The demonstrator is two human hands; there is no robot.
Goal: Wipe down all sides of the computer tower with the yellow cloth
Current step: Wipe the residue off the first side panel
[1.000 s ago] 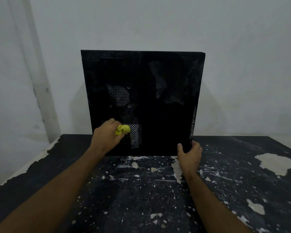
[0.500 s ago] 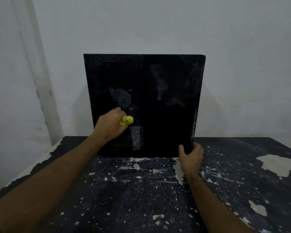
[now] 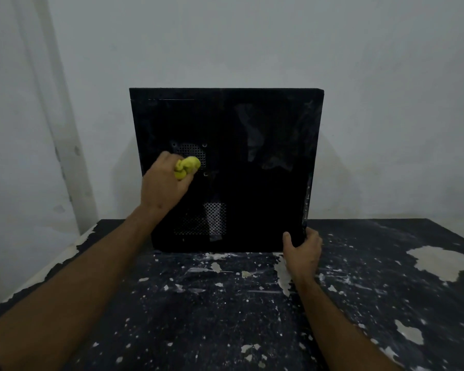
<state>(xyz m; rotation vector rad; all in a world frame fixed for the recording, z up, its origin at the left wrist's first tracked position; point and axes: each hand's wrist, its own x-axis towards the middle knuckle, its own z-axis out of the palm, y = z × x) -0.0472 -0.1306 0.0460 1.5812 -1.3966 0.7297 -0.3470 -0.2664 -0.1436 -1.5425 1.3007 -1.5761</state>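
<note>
A black computer tower (image 3: 252,135) stands upright on the table with its broad side panel facing me. The panel has two perforated vents on its left half and dusty smears on the right. My left hand (image 3: 162,184) clutches a bunched yellow cloth (image 3: 186,166) and presses it against the panel at the upper vent. My right hand (image 3: 302,254) grips the tower's lower right corner, thumb on the side panel and fingers around the edge.
The tower rests on a black table (image 3: 225,311) with chipped, flaking paint and pale bare patches. A white wall (image 3: 252,41) rises close behind the tower. The table's left edge (image 3: 51,266) runs diagonally near my left forearm.
My left hand has moved the yellow cloth upward along the panel, from beside the lower vent to the upper vent. The right hand has stayed on the lower right corner.
</note>
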